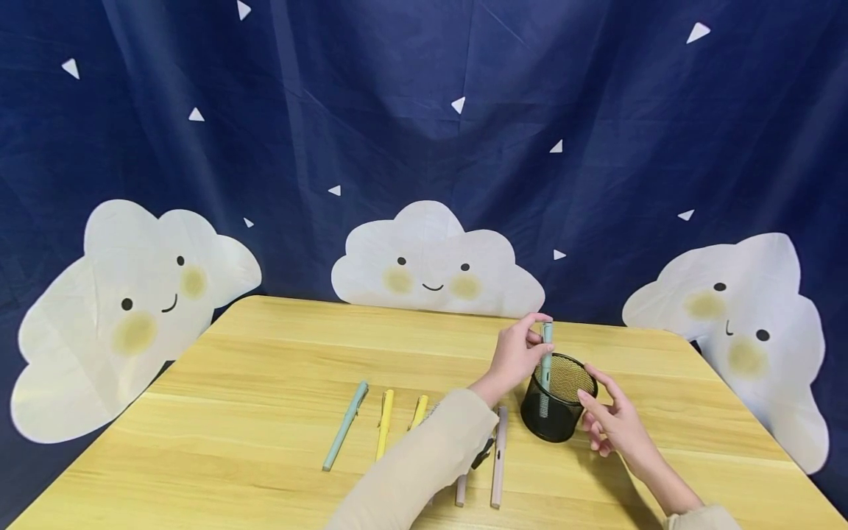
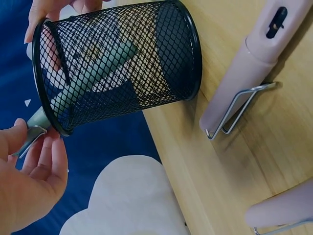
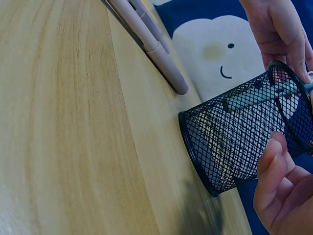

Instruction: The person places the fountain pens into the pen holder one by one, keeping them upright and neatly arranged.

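Note:
A black mesh pen holder [image 1: 553, 427] stands toward the right of the table. My left hand [image 1: 520, 353] pinches a green pen [image 2: 80, 90] near its clip end, between thumb and fingers. The pen is partly inside the holder, slanted, its lower end short of the base in the left wrist view. At the holder's right side, my right hand [image 1: 619, 423] holds it near the rim with thumb and fingers [image 3: 271, 164]. Left of the holder lie two pale pink pens [image 1: 500, 456], one partly hidden by the left sleeve.
Another green pen [image 1: 346, 427] and two yellow pens [image 1: 385, 423] lie on the wooden table [image 1: 265, 412] at left, the yellow ones partly covered by the sleeve [image 1: 430, 456]. A small black piece [image 1: 483, 453] shows beside the pink pens. Behind hangs a blue cloud-print curtain [image 1: 397, 147].

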